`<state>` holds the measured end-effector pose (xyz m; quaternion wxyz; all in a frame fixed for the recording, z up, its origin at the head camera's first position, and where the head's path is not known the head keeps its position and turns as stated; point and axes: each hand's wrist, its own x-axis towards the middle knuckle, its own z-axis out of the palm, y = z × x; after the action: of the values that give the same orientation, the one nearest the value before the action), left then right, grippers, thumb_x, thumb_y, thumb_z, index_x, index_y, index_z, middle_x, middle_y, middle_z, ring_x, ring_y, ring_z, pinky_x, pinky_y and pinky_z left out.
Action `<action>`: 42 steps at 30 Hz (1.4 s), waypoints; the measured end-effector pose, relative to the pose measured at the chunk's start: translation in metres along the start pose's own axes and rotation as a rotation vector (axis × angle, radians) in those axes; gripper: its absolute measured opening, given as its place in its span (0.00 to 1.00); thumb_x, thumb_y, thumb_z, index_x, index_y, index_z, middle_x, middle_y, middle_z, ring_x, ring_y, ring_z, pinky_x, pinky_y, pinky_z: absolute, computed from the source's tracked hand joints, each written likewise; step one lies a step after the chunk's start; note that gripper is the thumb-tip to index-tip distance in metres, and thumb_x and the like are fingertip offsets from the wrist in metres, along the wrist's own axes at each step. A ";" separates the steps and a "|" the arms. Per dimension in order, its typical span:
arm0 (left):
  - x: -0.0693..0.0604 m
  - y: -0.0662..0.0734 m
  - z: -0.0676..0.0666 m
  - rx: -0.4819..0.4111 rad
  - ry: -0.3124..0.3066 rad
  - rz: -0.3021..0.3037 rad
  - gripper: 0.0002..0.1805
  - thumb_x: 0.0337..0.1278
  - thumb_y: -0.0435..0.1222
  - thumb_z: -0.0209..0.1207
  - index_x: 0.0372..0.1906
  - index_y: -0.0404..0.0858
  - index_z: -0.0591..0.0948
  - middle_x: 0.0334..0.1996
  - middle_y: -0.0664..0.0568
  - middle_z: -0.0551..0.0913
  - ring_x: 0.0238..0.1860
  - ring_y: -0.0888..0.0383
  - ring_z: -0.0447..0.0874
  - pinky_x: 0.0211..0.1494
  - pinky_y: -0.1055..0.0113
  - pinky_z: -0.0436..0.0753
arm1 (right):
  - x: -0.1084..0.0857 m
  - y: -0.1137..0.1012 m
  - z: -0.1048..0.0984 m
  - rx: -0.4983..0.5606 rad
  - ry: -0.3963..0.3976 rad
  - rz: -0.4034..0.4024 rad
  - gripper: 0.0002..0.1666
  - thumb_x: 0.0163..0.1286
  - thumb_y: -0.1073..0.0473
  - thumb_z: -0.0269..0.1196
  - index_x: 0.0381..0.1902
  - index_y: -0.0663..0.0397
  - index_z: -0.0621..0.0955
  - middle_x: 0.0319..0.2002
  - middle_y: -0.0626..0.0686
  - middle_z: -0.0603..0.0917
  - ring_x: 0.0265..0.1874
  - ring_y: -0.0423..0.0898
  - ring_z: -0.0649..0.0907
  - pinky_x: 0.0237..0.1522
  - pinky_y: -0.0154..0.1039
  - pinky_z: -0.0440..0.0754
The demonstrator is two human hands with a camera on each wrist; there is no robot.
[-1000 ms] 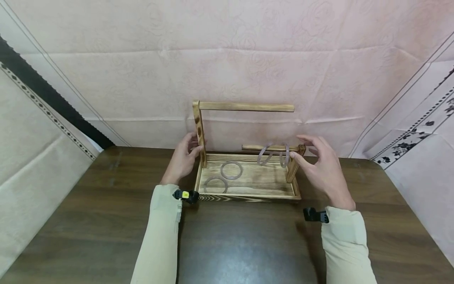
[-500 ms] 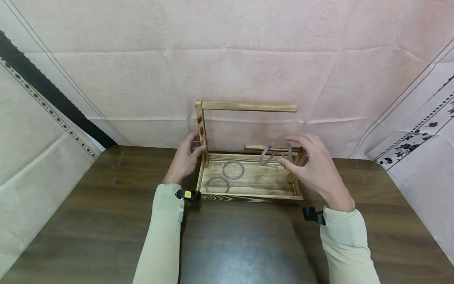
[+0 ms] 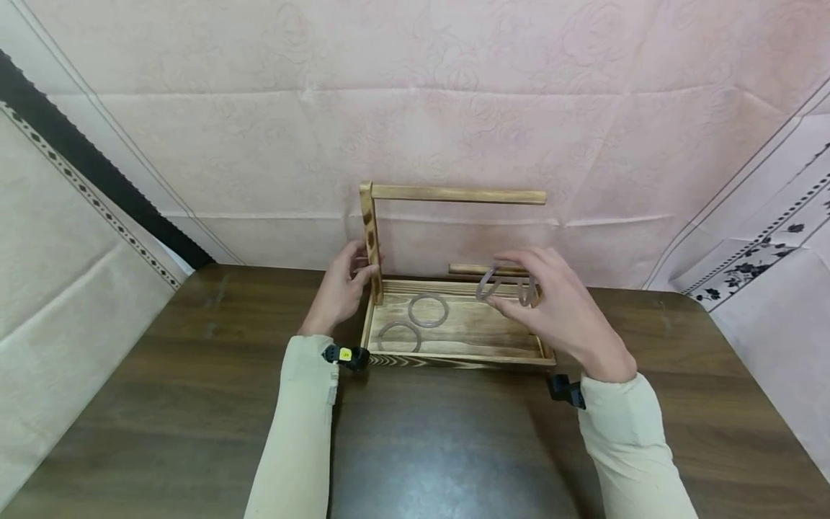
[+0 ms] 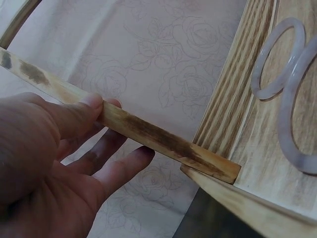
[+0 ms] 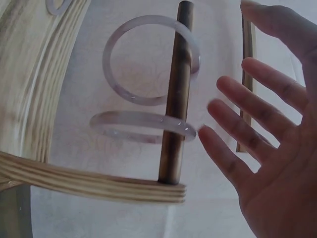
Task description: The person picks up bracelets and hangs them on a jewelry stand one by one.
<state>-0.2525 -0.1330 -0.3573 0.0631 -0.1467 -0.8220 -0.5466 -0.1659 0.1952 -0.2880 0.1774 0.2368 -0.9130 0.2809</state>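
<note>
A wooden bracelet stand point(image 3: 454, 358) has a tray base, a tall left post point(image 4: 143, 130) with a long upper bar point(image 3: 460, 194), and a short right post carrying a lower rod point(image 5: 177, 99). My left hand point(image 3: 340, 285) pinches the tall post between thumb and fingers. On the lower rod hang two pale lilac bangles, one facing the camera point(image 5: 110, 64) and one nearly edge-on point(image 5: 129, 118). Close by them, my right hand point(image 3: 551, 303) has its fingers spread, holding nothing. Two more bangles, a rear one point(image 3: 428, 324) and a front one point(image 3: 382, 342), lie in the tray.
The stand sits at the back of a dark wooden table point(image 3: 441, 440). A pale floral cloth point(image 3: 454, 130) hangs right behind it. White cloth with a dark floral border point(image 3: 759, 270) covers the right side.
My right hand has moved left from beside the short post to the hanging bangles. The left hand keeps its grip on the tall post. The head view has shifted slightly.
</note>
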 end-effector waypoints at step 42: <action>-0.001 -0.001 0.000 0.034 0.016 0.010 0.19 0.74 0.29 0.54 0.66 0.33 0.72 0.60 0.36 0.81 0.63 0.42 0.79 0.68 0.48 0.78 | 0.024 -0.036 0.030 -0.111 -0.255 -0.164 0.31 0.62 0.49 0.75 0.61 0.47 0.80 0.58 0.49 0.82 0.59 0.49 0.80 0.61 0.49 0.80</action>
<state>-0.2522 -0.1330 -0.3586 0.0749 -0.1454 -0.8299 -0.5335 -0.1721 0.1431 -0.2846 0.0954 0.3339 -0.9199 0.1824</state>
